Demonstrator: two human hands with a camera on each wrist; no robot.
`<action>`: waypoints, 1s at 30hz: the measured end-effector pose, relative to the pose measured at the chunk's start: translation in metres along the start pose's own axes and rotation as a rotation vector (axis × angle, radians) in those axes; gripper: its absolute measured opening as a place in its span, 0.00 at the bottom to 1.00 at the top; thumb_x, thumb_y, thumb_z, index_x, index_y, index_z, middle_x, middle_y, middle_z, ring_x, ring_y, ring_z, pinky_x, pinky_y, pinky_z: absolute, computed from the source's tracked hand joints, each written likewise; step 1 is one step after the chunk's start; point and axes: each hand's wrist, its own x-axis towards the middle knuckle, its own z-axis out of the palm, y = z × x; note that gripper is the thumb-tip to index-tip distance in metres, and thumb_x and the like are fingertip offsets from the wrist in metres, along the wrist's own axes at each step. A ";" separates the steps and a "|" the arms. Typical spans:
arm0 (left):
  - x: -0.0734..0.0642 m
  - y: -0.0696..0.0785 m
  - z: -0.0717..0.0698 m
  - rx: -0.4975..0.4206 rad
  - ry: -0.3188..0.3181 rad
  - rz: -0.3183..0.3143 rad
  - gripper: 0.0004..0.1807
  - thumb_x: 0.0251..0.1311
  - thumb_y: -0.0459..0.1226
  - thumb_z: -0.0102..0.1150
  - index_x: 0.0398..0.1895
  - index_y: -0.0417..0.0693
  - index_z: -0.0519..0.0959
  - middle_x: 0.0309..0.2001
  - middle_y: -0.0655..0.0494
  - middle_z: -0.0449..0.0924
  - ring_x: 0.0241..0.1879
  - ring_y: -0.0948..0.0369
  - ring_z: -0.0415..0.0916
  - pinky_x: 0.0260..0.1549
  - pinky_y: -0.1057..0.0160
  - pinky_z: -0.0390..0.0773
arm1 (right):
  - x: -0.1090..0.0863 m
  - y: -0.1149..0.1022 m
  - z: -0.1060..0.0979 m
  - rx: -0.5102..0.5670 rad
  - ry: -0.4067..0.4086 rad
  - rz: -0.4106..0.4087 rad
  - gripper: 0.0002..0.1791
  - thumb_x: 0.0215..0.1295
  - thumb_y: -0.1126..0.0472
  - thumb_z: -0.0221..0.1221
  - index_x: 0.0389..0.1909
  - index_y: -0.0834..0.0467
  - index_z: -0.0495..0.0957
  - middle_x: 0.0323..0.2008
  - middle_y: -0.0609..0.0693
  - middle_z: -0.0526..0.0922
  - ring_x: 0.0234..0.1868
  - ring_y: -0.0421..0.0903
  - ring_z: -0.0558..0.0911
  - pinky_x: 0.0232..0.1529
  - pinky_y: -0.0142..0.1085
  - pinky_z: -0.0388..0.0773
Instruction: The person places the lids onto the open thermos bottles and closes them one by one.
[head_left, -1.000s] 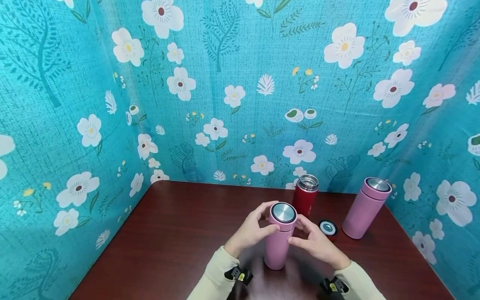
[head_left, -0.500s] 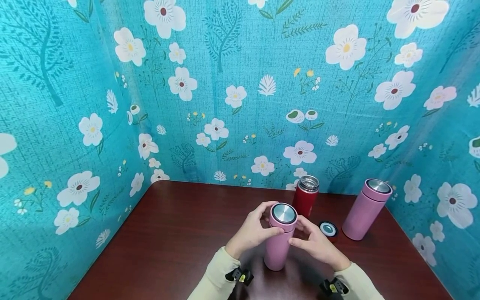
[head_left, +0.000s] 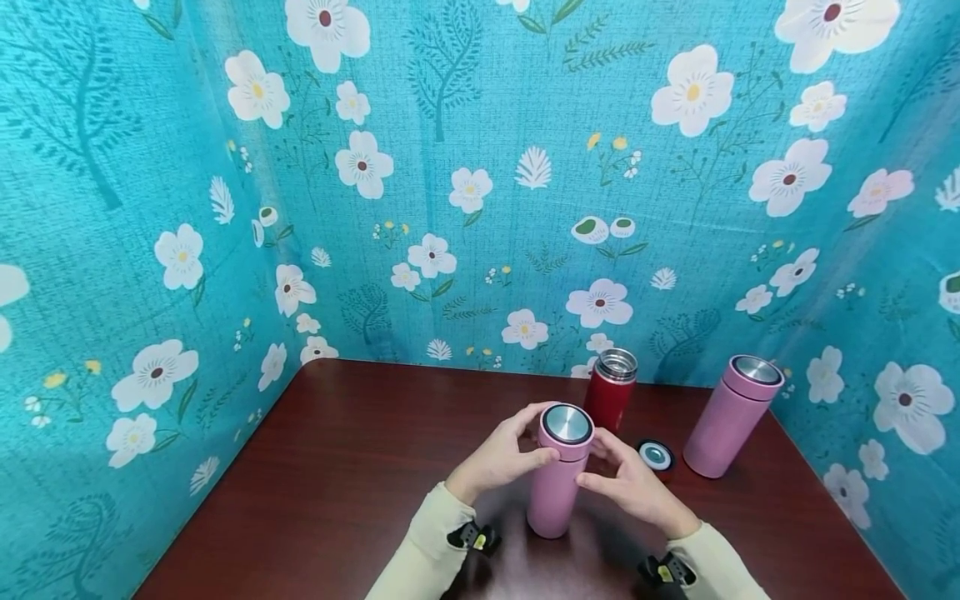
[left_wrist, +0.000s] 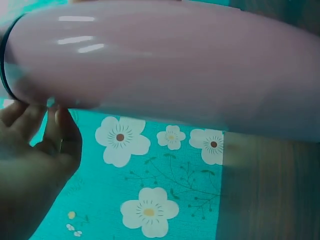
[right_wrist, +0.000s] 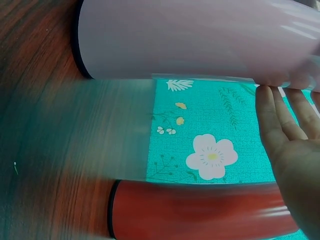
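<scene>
A pink thermos flask (head_left: 552, 500) with a steel-topped lid (head_left: 567, 425) stands upright on the table. My left hand (head_left: 501, 457) grips it near the top, thumb at the lid's lower edge and fingers curving behind. From the other side my right hand (head_left: 637, 483) holds the upper body, its thumb on the front just under the lid seam. In the left wrist view the left fingers (left_wrist: 59, 127) meet the flask close to the dark seam ring. The right fingertips lie along the flask (right_wrist: 190, 40) in the right wrist view.
Behind the flask stands a red thermos (head_left: 609, 400) with its steel mouth uncovered. A round lid (head_left: 656, 456) lies beside it on the dark wooden table (head_left: 360, 467). Further right is a second pink thermos (head_left: 731, 421), lid on. Flowered blue cloth (head_left: 465, 250) hangs around the table.
The left thumb shifts slightly right across the front of the pink thermos, then back left. The flask and the right hand stay about where they were.
</scene>
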 end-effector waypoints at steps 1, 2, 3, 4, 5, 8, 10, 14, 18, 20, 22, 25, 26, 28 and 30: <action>-0.001 0.000 0.002 0.011 0.021 0.012 0.33 0.60 0.45 0.61 0.67 0.47 0.63 0.54 0.52 0.73 0.46 0.66 0.70 0.46 0.61 0.74 | 0.000 0.000 0.000 -0.003 0.004 -0.002 0.29 0.61 0.66 0.61 0.64 0.54 0.65 0.59 0.53 0.74 0.57 0.41 0.75 0.51 0.35 0.72; -0.001 -0.004 0.004 0.023 0.046 0.019 0.33 0.60 0.45 0.61 0.67 0.48 0.63 0.54 0.53 0.73 0.46 0.66 0.70 0.47 0.60 0.74 | -0.001 0.001 0.000 -0.004 0.007 -0.002 0.30 0.61 0.66 0.61 0.64 0.54 0.65 0.59 0.54 0.74 0.57 0.41 0.75 0.51 0.35 0.72; -0.001 -0.008 0.007 0.027 0.072 0.017 0.33 0.59 0.43 0.61 0.67 0.50 0.63 0.55 0.55 0.73 0.47 0.65 0.70 0.48 0.59 0.73 | -0.001 0.001 0.000 -0.001 0.009 -0.002 0.30 0.61 0.66 0.61 0.64 0.54 0.64 0.59 0.54 0.74 0.57 0.41 0.75 0.51 0.35 0.73; -0.001 -0.012 0.009 0.035 0.099 0.016 0.33 0.58 0.43 0.62 0.67 0.51 0.63 0.54 0.57 0.73 0.48 0.65 0.70 0.48 0.60 0.73 | -0.001 0.002 0.000 0.002 0.011 -0.001 0.30 0.61 0.66 0.61 0.64 0.54 0.64 0.59 0.54 0.73 0.57 0.40 0.75 0.51 0.35 0.73; -0.001 -0.012 0.011 0.029 0.121 0.016 0.34 0.57 0.42 0.63 0.67 0.51 0.63 0.54 0.56 0.74 0.48 0.64 0.71 0.49 0.59 0.73 | -0.001 0.002 0.000 0.005 0.011 0.000 0.30 0.61 0.66 0.61 0.64 0.54 0.64 0.59 0.55 0.73 0.57 0.40 0.75 0.51 0.35 0.73; -0.002 -0.012 0.016 -0.006 0.183 -0.005 0.34 0.53 0.41 0.67 0.63 0.54 0.64 0.51 0.58 0.75 0.48 0.63 0.72 0.48 0.60 0.74 | -0.001 0.002 0.001 0.015 0.007 0.005 0.30 0.62 0.67 0.60 0.65 0.54 0.64 0.60 0.55 0.73 0.57 0.40 0.74 0.51 0.34 0.73; -0.002 -0.010 0.018 -0.017 0.215 -0.034 0.34 0.50 0.42 0.70 0.61 0.57 0.65 0.49 0.61 0.76 0.48 0.64 0.73 0.46 0.62 0.75 | -0.001 0.003 0.001 0.020 0.003 0.004 0.30 0.62 0.67 0.60 0.65 0.54 0.64 0.60 0.54 0.73 0.58 0.40 0.74 0.51 0.34 0.73; -0.001 -0.005 0.021 -0.018 0.258 -0.097 0.34 0.46 0.44 0.73 0.57 0.62 0.67 0.47 0.64 0.75 0.44 0.64 0.76 0.40 0.63 0.78 | -0.001 0.004 0.001 0.035 -0.010 -0.004 0.30 0.62 0.67 0.60 0.65 0.55 0.64 0.60 0.55 0.73 0.57 0.41 0.74 0.51 0.35 0.73; 0.000 -0.002 0.022 0.023 0.267 -0.120 0.34 0.43 0.45 0.74 0.55 0.63 0.67 0.47 0.64 0.74 0.42 0.64 0.76 0.37 0.65 0.78 | -0.001 0.004 0.001 0.049 -0.024 -0.022 0.30 0.62 0.68 0.59 0.65 0.56 0.63 0.60 0.57 0.72 0.57 0.42 0.75 0.51 0.36 0.74; 0.001 -0.001 0.021 0.037 0.264 -0.124 0.34 0.43 0.46 0.75 0.54 0.62 0.67 0.47 0.63 0.74 0.42 0.65 0.77 0.37 0.65 0.78 | -0.001 0.003 0.001 0.052 -0.030 -0.032 0.30 0.62 0.69 0.59 0.65 0.56 0.63 0.60 0.57 0.72 0.58 0.43 0.75 0.51 0.36 0.74; 0.001 0.000 0.021 0.037 0.261 -0.125 0.34 0.43 0.45 0.75 0.54 0.61 0.67 0.47 0.62 0.74 0.42 0.65 0.76 0.38 0.65 0.78 | 0.000 0.002 0.000 0.053 -0.038 -0.038 0.30 0.62 0.69 0.59 0.65 0.57 0.63 0.60 0.57 0.72 0.58 0.43 0.74 0.51 0.36 0.74; 0.001 0.000 0.020 0.020 0.257 -0.123 0.33 0.45 0.44 0.74 0.55 0.60 0.68 0.47 0.61 0.75 0.42 0.64 0.76 0.38 0.65 0.78 | 0.001 0.001 0.000 0.047 -0.038 -0.031 0.30 0.62 0.68 0.59 0.65 0.56 0.63 0.60 0.56 0.72 0.58 0.42 0.74 0.52 0.35 0.73; 0.001 0.000 0.019 0.017 0.254 -0.122 0.33 0.46 0.44 0.73 0.55 0.59 0.68 0.47 0.61 0.75 0.42 0.64 0.76 0.38 0.64 0.78 | 0.001 0.000 0.000 0.043 -0.036 -0.027 0.30 0.62 0.68 0.60 0.64 0.55 0.64 0.60 0.55 0.73 0.58 0.42 0.74 0.52 0.35 0.73; 0.001 0.000 0.017 0.014 0.243 -0.122 0.33 0.47 0.44 0.73 0.56 0.60 0.68 0.48 0.61 0.75 0.43 0.64 0.76 0.39 0.64 0.78 | 0.002 0.000 0.000 0.037 -0.030 -0.018 0.30 0.61 0.67 0.60 0.64 0.55 0.64 0.60 0.55 0.73 0.58 0.42 0.74 0.52 0.34 0.73; 0.001 -0.001 0.016 0.017 0.226 -0.122 0.32 0.47 0.44 0.73 0.57 0.60 0.69 0.48 0.62 0.76 0.43 0.64 0.75 0.39 0.65 0.78 | 0.002 0.000 -0.001 0.028 -0.025 -0.007 0.30 0.61 0.67 0.61 0.64 0.55 0.65 0.59 0.54 0.73 0.57 0.42 0.74 0.52 0.34 0.72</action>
